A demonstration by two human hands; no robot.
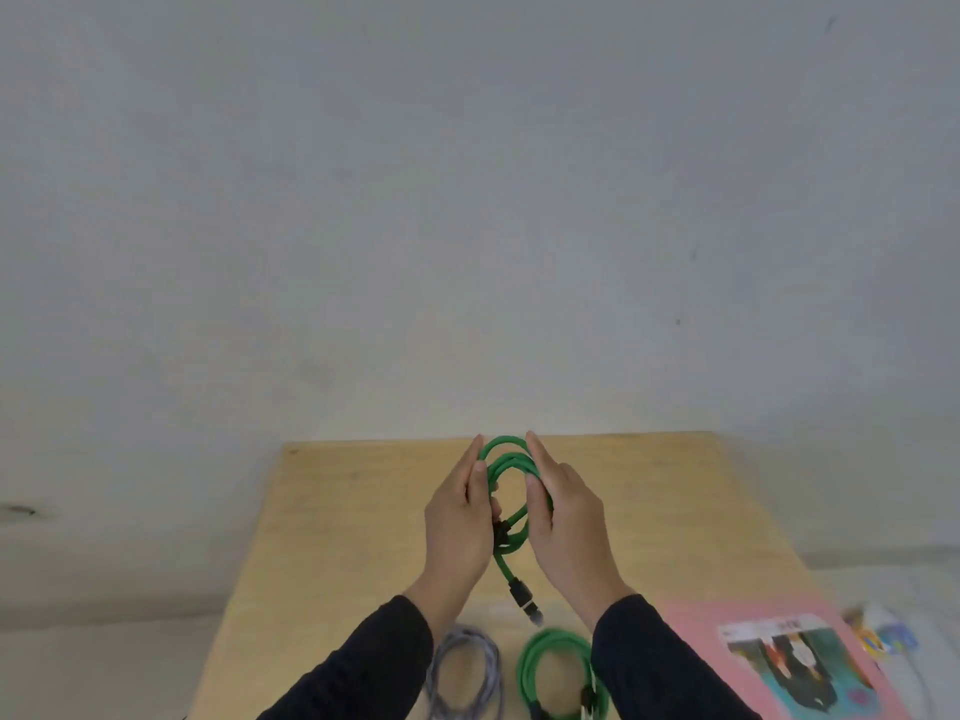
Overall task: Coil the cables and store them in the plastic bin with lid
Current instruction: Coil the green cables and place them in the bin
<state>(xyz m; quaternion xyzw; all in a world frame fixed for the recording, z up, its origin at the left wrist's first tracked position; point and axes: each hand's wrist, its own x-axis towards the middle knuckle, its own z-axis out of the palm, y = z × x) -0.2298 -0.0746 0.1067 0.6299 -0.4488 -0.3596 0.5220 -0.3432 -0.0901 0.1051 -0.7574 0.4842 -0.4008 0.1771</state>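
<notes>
A green cable (pixel 506 462) is looped into an upright coil above the wooden table (pixel 363 511). My left hand (pixel 457 532) grips its left side and my right hand (pixel 566 527) holds its right side, fingers straight. One end with a black plug (pixel 522 595) dangles below the coil. Near the front edge lie a coiled grey cable (pixel 467 667) and a second coiled green cable (pixel 550 667), seemingly inside a clear plastic bin whose rim (pixel 498 610) is faint and blurred. No lid is visible.
A pink sheet with a printed picture (pixel 779 657) lies on the table's right front. A small colourful packet (pixel 878 634) sits beyond it to the right. A plain grey wall stands behind the table.
</notes>
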